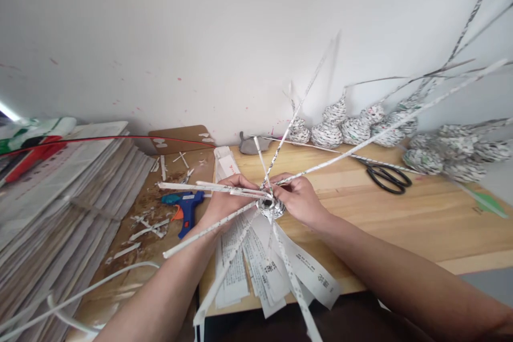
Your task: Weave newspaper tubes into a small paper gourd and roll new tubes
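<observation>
Between my hands is a small round woven piece (276, 209) of rolled newspaper, with a dark hollow at its centre. Several long paper tubes (328, 160) fan out from it in all directions. My left hand (228, 199) is closed around its left side, fingertips partly hidden behind the tubes. On the other side, my right hand (300, 197) pinches at the base of the tubes, thumb and fingers against the weave. Printed paper strips (308, 270) lie spread on the wooden table beneath it.
A blue glue gun (190, 214) rests on a stained board with paper scraps to the left, beside a tall stack of newspapers (68, 208). Black-handled scissors (388, 177) lie to the right. Several woven gourd shapes (326, 133) stand along the wall.
</observation>
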`<state>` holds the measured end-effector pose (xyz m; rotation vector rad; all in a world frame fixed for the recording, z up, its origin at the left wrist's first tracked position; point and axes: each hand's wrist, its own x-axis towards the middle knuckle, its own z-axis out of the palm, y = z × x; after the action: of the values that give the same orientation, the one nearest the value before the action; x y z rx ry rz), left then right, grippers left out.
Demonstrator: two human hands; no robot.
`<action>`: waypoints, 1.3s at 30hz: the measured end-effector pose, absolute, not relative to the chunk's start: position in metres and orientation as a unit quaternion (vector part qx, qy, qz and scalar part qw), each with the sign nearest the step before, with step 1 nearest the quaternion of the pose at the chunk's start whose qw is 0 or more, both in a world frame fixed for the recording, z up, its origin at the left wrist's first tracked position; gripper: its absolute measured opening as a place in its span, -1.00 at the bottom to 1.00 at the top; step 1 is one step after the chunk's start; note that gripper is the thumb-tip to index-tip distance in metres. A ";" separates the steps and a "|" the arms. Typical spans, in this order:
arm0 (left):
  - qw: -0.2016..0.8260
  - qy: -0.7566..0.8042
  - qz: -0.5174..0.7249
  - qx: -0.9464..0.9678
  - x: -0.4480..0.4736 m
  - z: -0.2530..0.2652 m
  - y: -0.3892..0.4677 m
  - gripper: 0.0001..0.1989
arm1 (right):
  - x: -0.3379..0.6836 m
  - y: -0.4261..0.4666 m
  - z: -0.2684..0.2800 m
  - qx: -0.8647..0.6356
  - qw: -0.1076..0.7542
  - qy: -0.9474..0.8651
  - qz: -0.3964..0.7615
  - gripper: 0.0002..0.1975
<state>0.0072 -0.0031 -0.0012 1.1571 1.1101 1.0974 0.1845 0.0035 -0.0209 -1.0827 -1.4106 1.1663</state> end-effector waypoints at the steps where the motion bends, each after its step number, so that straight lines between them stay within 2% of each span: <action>1: 0.562 0.474 0.467 0.491 0.007 -0.001 -0.003 -0.69 | 0.184 0.003 -0.021 -0.448 0.481 -0.579 0.482 -0.74; 5: 0.568 0.477 0.469 0.480 0.008 0.003 -0.002 -0.65 | 0.183 0.003 -0.018 -0.458 0.464 -0.574 0.495 -0.74; 9: 0.584 0.488 0.477 0.440 0.009 0.001 0.000 -0.58 | 0.183 0.002 -0.013 -0.492 0.447 -0.561 0.493 -0.83; 14: 0.570 0.500 0.499 0.420 0.008 -0.002 0.001 -0.48 | 0.186 -0.005 -0.001 -0.483 0.437 -0.649 0.393 -0.88; 17: 0.557 0.497 0.505 0.433 0.008 0.001 0.000 -0.52 | 0.188 -0.008 0.006 -0.479 0.419 -0.693 0.338 -0.90; 23: 0.500 0.511 0.479 0.508 0.005 -0.001 0.001 -0.71 | 0.188 -0.009 0.004 -0.468 0.408 -0.729 0.287 -0.73; 30: 0.461 0.530 0.406 0.584 0.005 -0.001 -0.001 -0.72 | 0.183 -0.008 -0.009 -0.501 0.423 -0.720 0.228 -0.94; 39: 0.465 0.546 0.398 0.571 0.010 0.005 -0.006 -0.77 | 0.179 -0.009 -0.012 -0.520 0.445 -0.696 0.216 -0.97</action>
<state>0.0102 -0.0057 0.0049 1.4034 1.3413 0.9781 0.1791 -0.0092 -0.0122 -1.2886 -1.7242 0.5357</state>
